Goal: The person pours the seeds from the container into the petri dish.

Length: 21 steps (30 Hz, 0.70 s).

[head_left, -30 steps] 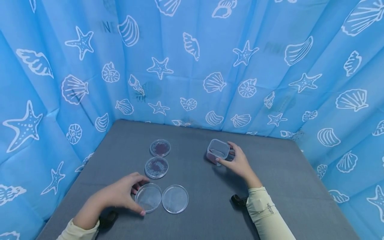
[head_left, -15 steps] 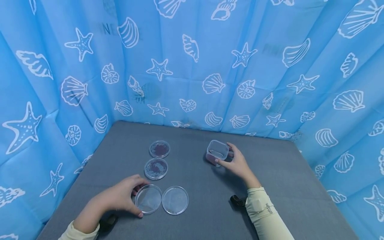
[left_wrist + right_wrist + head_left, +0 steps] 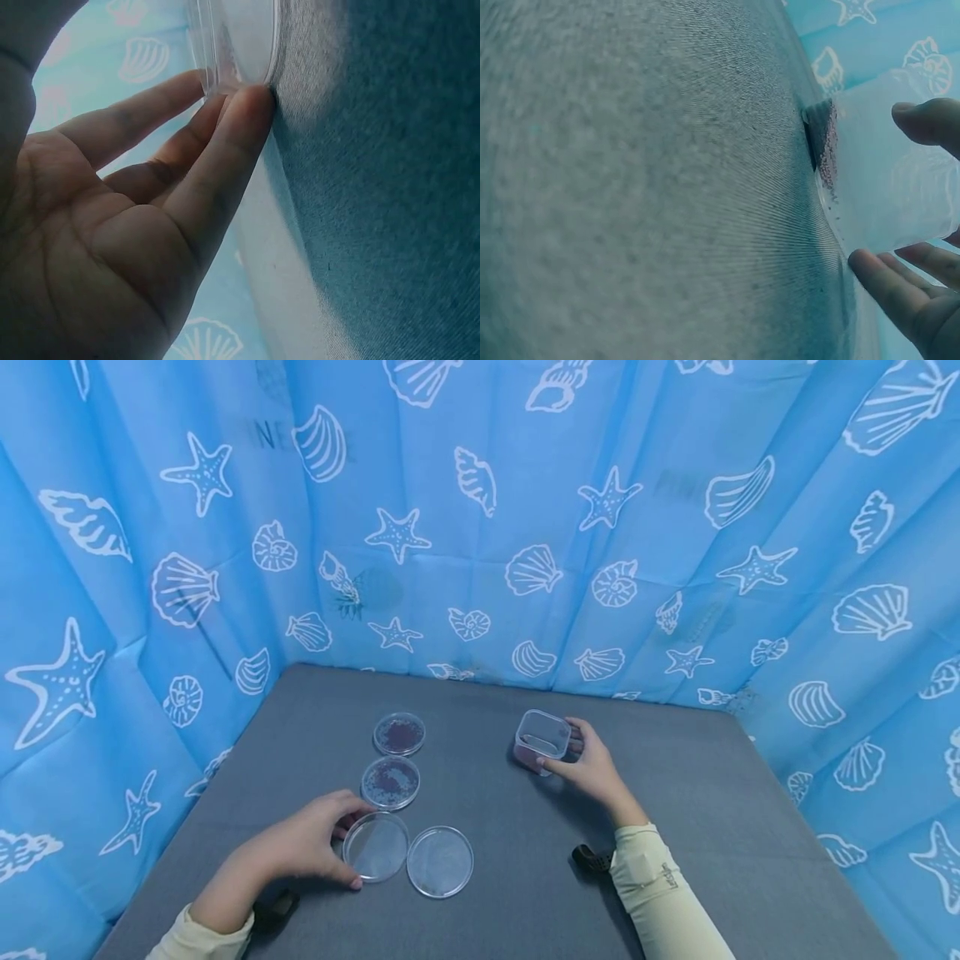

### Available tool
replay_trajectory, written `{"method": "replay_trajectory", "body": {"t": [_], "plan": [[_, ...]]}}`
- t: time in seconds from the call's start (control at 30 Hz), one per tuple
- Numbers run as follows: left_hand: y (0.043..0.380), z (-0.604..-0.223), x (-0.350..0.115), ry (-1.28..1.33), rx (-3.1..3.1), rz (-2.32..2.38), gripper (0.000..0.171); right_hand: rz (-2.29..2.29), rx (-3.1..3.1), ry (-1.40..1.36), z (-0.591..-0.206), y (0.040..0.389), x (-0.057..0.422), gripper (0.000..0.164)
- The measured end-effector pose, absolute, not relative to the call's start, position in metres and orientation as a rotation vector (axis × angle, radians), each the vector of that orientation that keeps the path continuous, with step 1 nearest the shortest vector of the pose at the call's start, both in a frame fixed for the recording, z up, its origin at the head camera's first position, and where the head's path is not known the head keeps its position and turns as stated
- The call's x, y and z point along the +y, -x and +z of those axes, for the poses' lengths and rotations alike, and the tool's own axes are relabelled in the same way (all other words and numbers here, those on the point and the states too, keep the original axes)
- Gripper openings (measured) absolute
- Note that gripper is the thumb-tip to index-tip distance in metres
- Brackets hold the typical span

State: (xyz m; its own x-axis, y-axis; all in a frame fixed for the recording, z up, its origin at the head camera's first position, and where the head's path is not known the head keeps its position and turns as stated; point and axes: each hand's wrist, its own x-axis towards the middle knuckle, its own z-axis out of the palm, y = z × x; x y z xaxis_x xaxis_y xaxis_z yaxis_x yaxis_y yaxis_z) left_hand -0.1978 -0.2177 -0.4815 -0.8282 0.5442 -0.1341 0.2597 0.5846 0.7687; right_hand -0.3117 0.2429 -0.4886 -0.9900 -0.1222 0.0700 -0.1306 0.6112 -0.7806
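My left hand (image 3: 318,839) grips an empty clear petri dish (image 3: 377,848) by its left side, thumb at the near edge and fingers at the far edge. In the left wrist view, fingertips meet the wall of the petri dish (image 3: 236,41) just over the cloth. Close on its right lies another empty round dish (image 3: 440,862). Two petri dishes with dark reddish grains stand behind, a nearer one (image 3: 390,782) and a farther one (image 3: 400,732). My right hand (image 3: 596,772) holds a clear square plastic tub (image 3: 543,735), which is slightly tilted. Purplish grains (image 3: 829,150) lie inside its lower part.
A grey cloth-covered table (image 3: 480,918) carries everything. Behind and beside it hangs a blue curtain (image 3: 450,577) with white shell and starfish prints. Dark straps show under both wrists, beside the pale sleeves (image 3: 667,885).
The left hand has shifted its petri dish slightly away and to the right, close to the nearer grain-filled dish. The right hand and tub have stayed nearly in place.
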Motion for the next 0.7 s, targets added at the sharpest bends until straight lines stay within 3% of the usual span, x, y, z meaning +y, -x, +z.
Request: {"method": "replay_trajectory", "body": {"t": [0.7], "plan": [[0.205,-0.485,-0.219,-0.641,2.463,1.16,0.084,1.367,-2.592,-0.473,-0.466,0.283,0.204,0.092]]}}
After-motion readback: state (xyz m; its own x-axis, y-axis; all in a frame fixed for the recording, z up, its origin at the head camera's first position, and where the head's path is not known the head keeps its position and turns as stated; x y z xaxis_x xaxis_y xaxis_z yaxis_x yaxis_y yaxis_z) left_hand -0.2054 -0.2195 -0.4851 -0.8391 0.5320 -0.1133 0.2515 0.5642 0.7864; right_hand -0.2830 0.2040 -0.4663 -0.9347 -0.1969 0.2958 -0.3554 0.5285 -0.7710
